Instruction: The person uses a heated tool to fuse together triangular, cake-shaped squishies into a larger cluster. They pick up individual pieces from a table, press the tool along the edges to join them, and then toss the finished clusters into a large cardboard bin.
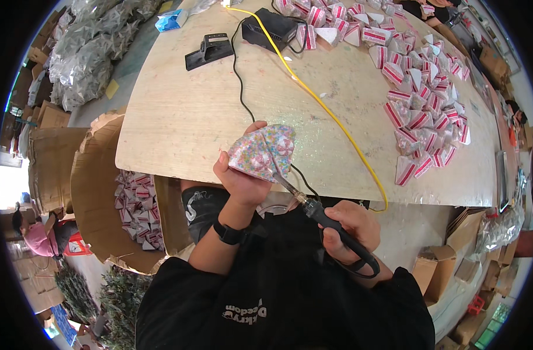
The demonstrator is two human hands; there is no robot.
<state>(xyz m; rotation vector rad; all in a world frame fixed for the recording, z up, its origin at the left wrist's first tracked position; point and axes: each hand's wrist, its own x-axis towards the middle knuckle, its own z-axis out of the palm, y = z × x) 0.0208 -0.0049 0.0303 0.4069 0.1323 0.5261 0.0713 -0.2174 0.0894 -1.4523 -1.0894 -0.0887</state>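
Observation:
My left hand point(243, 185) holds up a wedge-shaped cake-slice ornament point(252, 153) at the near table edge, fingers wrapped around its side and underside. Multicoloured sprinkle-like bits and pink-and-white swirls cover the face turned up. Gripped in my right hand point(357, 226) is a soldering iron point(330, 223) with a black handle. Its metal shaft slants up and left, and its tip meets the ornament near the lower right edge. Whether the tip presses in or only rests there, I cannot tell.
Many pink-and-white wedges point(418, 119) lie across the table's right side. A black box unit point(269, 29), a black stand point(209, 52) and a yellow cable point(336, 119) are on the table point(179, 116). A cardboard bin point(94, 192) at left holds more wedges. People work farther off.

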